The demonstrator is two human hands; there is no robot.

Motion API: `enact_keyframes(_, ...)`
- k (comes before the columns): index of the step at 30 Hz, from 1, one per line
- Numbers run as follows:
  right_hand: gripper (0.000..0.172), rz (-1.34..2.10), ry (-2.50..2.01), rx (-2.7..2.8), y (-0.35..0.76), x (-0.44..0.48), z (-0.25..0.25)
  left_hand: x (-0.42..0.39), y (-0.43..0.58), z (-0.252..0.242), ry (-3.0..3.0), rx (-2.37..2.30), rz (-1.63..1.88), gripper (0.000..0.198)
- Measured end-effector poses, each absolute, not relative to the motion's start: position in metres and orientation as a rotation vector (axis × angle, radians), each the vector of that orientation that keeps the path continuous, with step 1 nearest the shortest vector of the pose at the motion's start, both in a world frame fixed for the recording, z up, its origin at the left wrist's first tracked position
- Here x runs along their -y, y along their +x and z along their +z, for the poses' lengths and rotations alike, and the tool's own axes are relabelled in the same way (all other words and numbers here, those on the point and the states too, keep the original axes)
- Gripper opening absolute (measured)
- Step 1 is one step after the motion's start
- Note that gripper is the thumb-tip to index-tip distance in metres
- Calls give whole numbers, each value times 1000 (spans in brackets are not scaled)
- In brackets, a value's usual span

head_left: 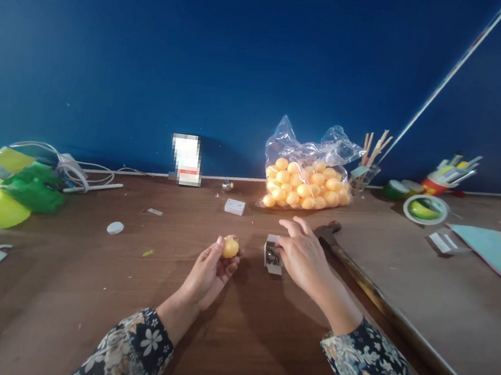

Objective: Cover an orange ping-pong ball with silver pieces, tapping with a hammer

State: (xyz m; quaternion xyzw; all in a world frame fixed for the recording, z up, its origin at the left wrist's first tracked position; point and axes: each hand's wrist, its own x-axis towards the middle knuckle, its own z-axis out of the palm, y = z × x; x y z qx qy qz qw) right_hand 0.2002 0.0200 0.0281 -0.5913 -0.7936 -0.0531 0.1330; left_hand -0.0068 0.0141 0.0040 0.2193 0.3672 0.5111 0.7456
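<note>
1. My left hand [211, 273] pinches a yellow ball [231, 248] over the brown table [62, 268].
2. Beside it, a small open box [272, 269] holds dark pieces [272, 256].
3. My right hand [303, 255] has fingertips at the box; whether they grip anything, I cannot tell.

Deep blue wall [135, 45] with a pale diagonal strip [448, 78] at right, behind a brown wooden tabletop [58, 298]
</note>
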Motion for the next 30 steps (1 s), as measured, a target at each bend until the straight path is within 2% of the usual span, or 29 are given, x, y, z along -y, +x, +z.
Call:
enact_keyframes(11, 19, -27, -1816, 2325, 194, -20, 25, -5, 0, 4, 615, -824, 1103, 41)
enact_keyframes(22, 17, 69, -1793, 2276, 192, -21, 24, -7, 0, 4, 607, -835, 1108, 43)
enact_keyframes(30, 14, -34, -1694, 2185, 196, -23, 18, -6, 0, 7, 588, -838, 1116, 43)
